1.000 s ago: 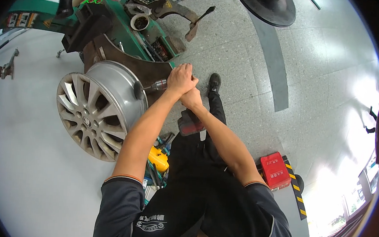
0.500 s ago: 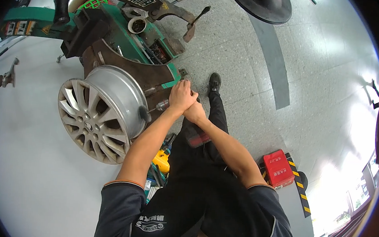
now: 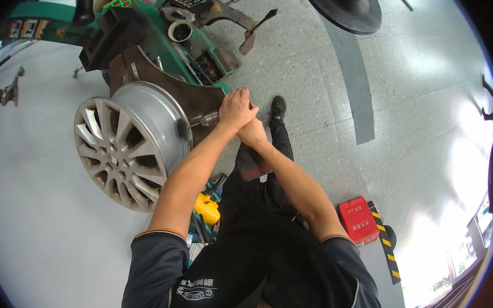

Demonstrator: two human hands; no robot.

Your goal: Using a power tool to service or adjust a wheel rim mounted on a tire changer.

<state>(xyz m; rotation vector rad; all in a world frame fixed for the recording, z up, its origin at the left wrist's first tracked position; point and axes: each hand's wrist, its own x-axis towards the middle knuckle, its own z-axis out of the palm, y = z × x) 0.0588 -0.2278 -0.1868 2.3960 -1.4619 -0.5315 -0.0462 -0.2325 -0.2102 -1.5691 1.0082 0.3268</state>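
Note:
Both my hands are closed on a power drill, which points left at a silver alloy wheel rim point(image 3: 123, 153). My left hand point(image 3: 237, 109) wraps over the top of its body. Just below and to the right, my right hand point(image 3: 252, 133) is closed around the handle, pressed against the left. Most of the drill's body is hidden under my fingers. Its metal chuck point(image 3: 208, 119) sticks out to the left, and the red-and-black battery end point(image 3: 254, 170) shows below my right hand. A dark round attachment point(image 3: 186, 130) on the drill's shaft appears to touch the rim's barrel edge.
Behind the rim stands a green tyre machine point(image 3: 146, 35) with a curved brown plate point(image 3: 204, 99) and a small cup point(image 3: 180, 31). A yellow tool point(image 3: 207, 209) lies beside my left forearm. At right are a red box point(image 3: 359, 220) and a striped bar point(image 3: 385, 241).
My hands and the drill have shifted slightly away from my body. The dark attachment has moved farther up along the rim's edge.

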